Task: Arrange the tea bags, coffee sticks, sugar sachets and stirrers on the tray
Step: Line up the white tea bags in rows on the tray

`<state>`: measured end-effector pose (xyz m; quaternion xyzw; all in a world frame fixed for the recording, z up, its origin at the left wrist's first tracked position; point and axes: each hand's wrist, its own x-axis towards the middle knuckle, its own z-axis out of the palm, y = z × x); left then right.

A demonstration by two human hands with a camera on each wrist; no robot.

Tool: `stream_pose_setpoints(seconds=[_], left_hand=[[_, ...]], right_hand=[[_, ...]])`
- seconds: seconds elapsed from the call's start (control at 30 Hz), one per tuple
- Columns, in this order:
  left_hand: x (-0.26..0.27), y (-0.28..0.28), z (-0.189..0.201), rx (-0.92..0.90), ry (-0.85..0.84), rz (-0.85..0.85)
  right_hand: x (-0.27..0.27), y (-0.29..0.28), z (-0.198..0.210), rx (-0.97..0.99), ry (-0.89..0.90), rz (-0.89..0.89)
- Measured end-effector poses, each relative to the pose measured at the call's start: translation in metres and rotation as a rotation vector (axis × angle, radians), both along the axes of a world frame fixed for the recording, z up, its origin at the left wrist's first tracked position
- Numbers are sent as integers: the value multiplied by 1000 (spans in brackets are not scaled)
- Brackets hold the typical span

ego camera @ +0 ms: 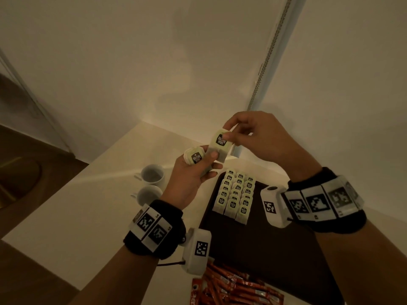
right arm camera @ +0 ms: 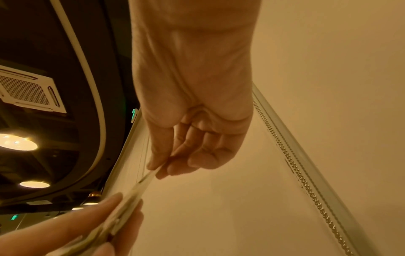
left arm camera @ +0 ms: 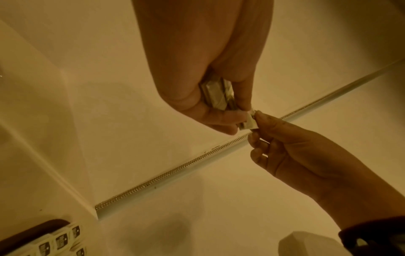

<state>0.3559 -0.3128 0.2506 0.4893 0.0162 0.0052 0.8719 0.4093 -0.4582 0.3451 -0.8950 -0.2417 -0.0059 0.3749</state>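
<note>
Pale-green tea bags [ego camera: 235,195]: three rows at the far left corner of the dark tray [ego camera: 275,249].
Left hand [ego camera: 189,175]: curled round a small stack [ego camera: 195,158], raised above the tray.
Right hand [ego camera: 262,137]: thumb and fingers pinching one tea bag [ego camera: 221,142].
Coffee sticks [ego camera: 231,287]: orange, near edge.

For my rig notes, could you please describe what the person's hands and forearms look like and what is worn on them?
Both hands, left hand and right hand, are bare, forearms unsleeved. Each wrist carries a black wristband ringed with white square tiles printed with black coded markers, plus a white camera housing bearing another marker; a thin dark cable runs from the left housing.
</note>
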Motion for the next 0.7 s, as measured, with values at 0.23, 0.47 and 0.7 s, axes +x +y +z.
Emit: stream_pose_setpoints(seconds=[0.23, 0.47, 0.7], left_hand=[[-4, -8, -2, -87, -1, -62], [-7, -15, -1, -229, 69, -34], [-8, -15, -1, -250, 88, 5]], right_hand=[[-4, 5, 3, 9, -103, 28], [-6, 13, 5, 67, -73, 0], [-5, 11, 2, 85, -30, -27]])
